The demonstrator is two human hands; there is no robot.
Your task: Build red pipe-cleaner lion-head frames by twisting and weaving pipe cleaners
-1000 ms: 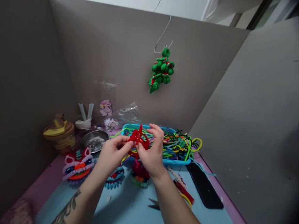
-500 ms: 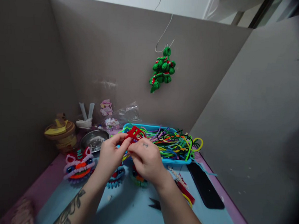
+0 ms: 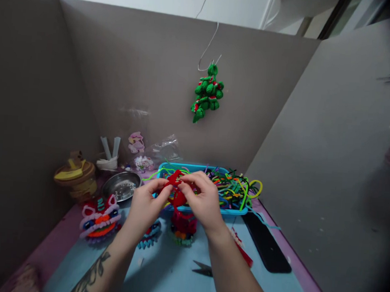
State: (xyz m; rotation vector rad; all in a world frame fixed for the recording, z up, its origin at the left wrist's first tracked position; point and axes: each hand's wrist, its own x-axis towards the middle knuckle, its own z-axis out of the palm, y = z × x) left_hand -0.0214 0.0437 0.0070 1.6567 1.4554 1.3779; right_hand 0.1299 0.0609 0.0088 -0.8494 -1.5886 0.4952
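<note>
Between my two hands is a red fuzzy piece, bent from what looks like pipe cleaner, held up in front of a blue tray. My left hand pinches its left side between thumb and fingers. Closed on its upper right part is my right hand. Below them on the blue mat stands a red lion-head figure with a green lower edge. A light-blue figure is partly hidden behind my left wrist. Farther left sits a pink and red lion head with an orange mouth.
The blue tray is heaped with coloured pipe cleaners. Scissors lie by my right forearm, near a red-handled tool and a black phone-like slab. A metal bowl holds small white bits. Green knitted ornaments hang from a wire.
My right hand has shifted from the lower end of the red piece to its upper right, fingers raised. More of the red piece and the red lion head now shows.
</note>
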